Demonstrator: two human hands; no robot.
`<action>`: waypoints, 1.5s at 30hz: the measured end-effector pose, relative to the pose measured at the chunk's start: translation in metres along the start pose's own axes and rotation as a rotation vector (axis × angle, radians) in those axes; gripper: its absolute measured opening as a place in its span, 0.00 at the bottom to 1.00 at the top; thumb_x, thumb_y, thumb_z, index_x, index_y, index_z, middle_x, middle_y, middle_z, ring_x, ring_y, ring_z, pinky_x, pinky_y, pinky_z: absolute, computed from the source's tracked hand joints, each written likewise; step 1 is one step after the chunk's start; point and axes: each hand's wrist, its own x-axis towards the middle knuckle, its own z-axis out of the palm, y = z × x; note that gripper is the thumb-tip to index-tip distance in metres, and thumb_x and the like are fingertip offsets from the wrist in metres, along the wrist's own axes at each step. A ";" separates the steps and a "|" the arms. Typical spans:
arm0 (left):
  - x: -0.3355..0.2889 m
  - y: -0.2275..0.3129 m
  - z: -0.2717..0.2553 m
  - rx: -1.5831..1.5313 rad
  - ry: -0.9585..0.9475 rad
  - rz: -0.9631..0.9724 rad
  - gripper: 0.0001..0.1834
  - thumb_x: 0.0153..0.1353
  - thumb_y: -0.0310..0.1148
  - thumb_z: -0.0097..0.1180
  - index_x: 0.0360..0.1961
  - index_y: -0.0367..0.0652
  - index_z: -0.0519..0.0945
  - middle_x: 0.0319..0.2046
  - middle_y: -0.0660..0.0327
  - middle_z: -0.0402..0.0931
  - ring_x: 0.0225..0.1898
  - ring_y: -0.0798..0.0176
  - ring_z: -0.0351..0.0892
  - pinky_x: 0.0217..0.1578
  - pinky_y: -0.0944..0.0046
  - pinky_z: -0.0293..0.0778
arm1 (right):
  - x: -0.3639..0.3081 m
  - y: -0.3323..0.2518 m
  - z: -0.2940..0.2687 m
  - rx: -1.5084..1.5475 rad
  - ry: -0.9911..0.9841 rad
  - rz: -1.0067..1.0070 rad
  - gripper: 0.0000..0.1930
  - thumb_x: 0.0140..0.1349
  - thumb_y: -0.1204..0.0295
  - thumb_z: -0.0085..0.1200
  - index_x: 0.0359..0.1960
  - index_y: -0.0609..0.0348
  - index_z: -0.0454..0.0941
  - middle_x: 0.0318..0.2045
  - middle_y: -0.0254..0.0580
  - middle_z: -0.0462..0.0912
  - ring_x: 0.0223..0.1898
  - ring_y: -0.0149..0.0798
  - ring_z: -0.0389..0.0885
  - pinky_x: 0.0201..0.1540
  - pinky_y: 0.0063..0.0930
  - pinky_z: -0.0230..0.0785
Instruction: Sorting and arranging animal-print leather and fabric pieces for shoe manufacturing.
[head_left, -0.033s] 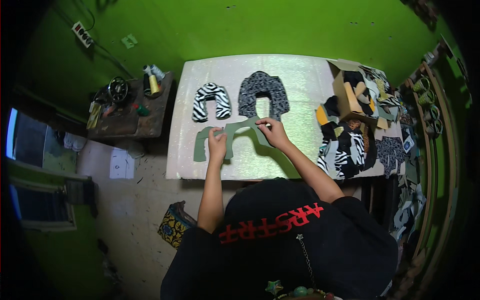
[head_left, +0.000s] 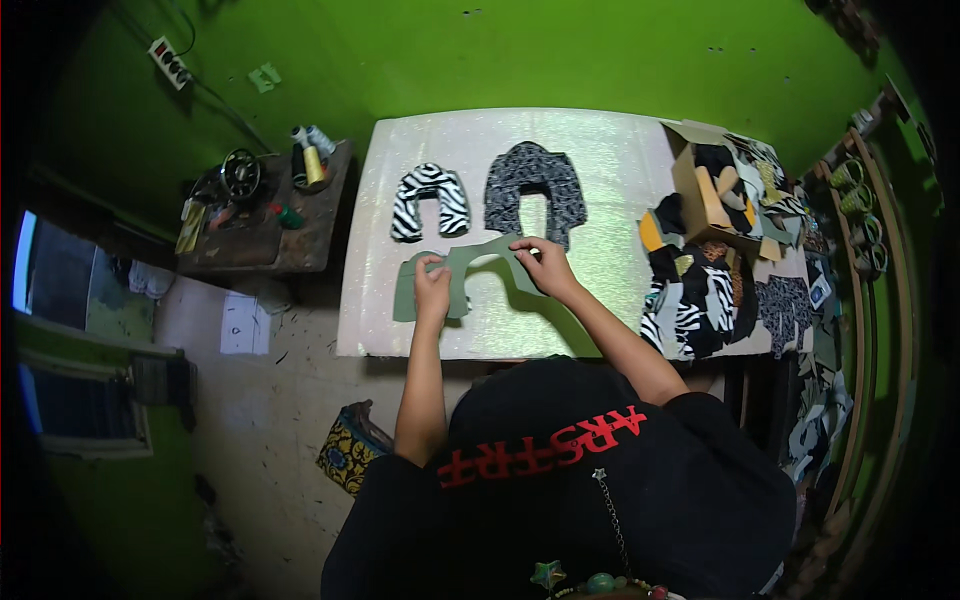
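Note:
My left hand [head_left: 432, 290] pinches a grey-green, arch-shaped flat piece [head_left: 458, 285] between thumb and fingers. At the other end of the arch, my right hand [head_left: 545, 268] grips its edge with thumb and fingertips. More of the same green material [head_left: 405, 292] shows left of my left hand; whether it is a separate piece I cannot tell. Just beyond lie a zebra-striped U-shaped piece [head_left: 405, 210] and a larger black-and-grey patterned U-shaped piece [head_left: 535, 165].
The pale, shiny tabletop [head_left: 600, 320] carries a cardboard box [head_left: 695, 195] of scraps at right, with patterned cut pieces [head_left: 690, 300] heaped before it. Left stands a dark wooden table [head_left: 255, 255] with a handwheel [head_left: 240, 175] and thread cones [head_left: 312, 165]. A rack [head_left: 865, 200] stands far right.
The view has shifted slightly, so the table appears a little further right. Both hands keep their hold on the green piece; the green material beside my left hand shows a slightly different outline.

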 end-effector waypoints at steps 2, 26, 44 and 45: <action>0.010 -0.007 -0.036 0.056 0.004 0.045 0.10 0.57 0.21 0.46 0.40 0.43 0.65 0.31 0.55 0.75 0.31 0.70 0.73 0.30 0.73 0.68 | 0.008 -0.002 0.027 -0.063 -0.065 -0.027 0.10 0.52 0.77 0.50 0.37 0.62 0.78 0.32 0.46 0.79 0.31 0.39 0.77 0.37 0.26 0.68; 0.054 -0.061 -0.128 0.564 -0.056 0.170 0.22 0.42 0.23 0.57 0.44 0.42 0.76 0.42 0.54 0.74 0.45 0.56 0.74 0.46 0.63 0.68 | 0.009 0.011 0.136 -0.383 -0.192 -0.111 0.22 0.46 0.80 0.53 0.48 0.64 0.70 0.38 0.51 0.69 0.40 0.49 0.72 0.45 0.32 0.65; 0.017 -0.009 -0.081 1.058 0.041 0.236 0.21 0.43 0.32 0.62 0.42 0.46 0.76 0.46 0.58 0.66 0.48 0.54 0.63 0.50 0.57 0.61 | 0.004 0.010 0.129 -0.700 -0.239 -0.201 0.21 0.48 0.73 0.54 0.47 0.59 0.70 0.37 0.49 0.67 0.34 0.49 0.74 0.33 0.37 0.70; 0.016 -0.010 -0.078 1.011 -0.049 0.305 0.21 0.43 0.32 0.62 0.42 0.45 0.76 0.46 0.57 0.66 0.49 0.53 0.63 0.49 0.58 0.61 | 0.005 0.011 0.130 -0.756 -0.220 -0.241 0.23 0.47 0.71 0.55 0.48 0.56 0.69 0.39 0.48 0.67 0.35 0.48 0.73 0.34 0.36 0.69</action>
